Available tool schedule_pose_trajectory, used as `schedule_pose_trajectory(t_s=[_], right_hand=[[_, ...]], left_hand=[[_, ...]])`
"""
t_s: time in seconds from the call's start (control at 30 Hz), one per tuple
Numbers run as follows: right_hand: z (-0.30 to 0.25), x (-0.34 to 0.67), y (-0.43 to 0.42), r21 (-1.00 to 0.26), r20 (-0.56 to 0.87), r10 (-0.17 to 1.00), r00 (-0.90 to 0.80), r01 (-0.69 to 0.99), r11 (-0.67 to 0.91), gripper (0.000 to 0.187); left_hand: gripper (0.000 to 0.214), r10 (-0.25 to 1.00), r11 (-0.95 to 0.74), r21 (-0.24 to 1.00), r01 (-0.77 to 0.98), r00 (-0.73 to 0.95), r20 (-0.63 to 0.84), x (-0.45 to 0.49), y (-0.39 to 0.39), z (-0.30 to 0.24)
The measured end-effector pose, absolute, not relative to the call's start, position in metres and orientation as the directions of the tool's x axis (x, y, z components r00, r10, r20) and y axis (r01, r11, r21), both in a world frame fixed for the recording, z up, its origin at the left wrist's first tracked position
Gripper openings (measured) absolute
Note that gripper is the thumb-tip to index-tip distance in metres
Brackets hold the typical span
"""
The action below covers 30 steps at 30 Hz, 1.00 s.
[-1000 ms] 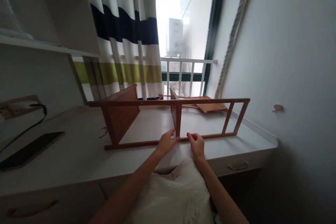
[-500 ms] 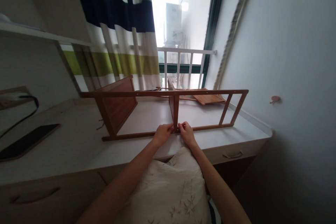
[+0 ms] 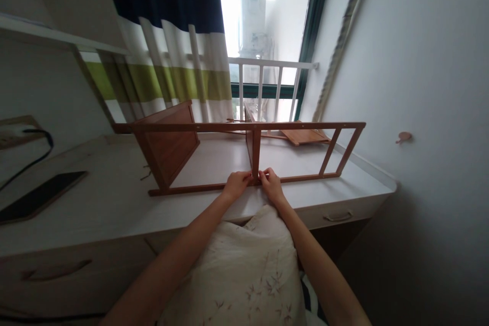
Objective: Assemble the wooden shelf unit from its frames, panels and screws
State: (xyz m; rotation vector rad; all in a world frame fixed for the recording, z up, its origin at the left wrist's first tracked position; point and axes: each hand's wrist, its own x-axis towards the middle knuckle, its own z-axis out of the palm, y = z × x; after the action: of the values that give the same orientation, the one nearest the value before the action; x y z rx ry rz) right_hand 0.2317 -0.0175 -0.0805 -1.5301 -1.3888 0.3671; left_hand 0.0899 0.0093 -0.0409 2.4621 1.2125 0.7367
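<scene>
While the white bench [image 3: 95, 204] runs off the picture's left edge, one reddish-brown wooden rack frame [image 3: 305, 126] stands along its middle, with two slanted rungs at its right end and its far panels partly hidden. One dark flat slab [image 3: 38, 196] lies left, hard to identify. The left hand [image 3: 236, 184] and right hand [image 3: 272, 184] pinch narrowly at the frame's centre post foot, and the fingertips hide whatever is between them.

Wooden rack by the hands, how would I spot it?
Find the white desk by the window. The wooden rack lies on it, left hand and right hand at its middle post. Unlike the flat board behind, it has long rails.
</scene>
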Motion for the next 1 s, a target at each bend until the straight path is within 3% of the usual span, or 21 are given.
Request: schedule_pose_trajectory(t_s=[1.0], right_hand=[[-0.0721,0.2301,-0.0236,-0.746,0.374,0.893,0.249,0.653,0.131,0.025]], left_hand=[[0.028,0.814,-0.581,0.467,0.667,0.484,0.321,0.0906,0.0085,-0.0402]])
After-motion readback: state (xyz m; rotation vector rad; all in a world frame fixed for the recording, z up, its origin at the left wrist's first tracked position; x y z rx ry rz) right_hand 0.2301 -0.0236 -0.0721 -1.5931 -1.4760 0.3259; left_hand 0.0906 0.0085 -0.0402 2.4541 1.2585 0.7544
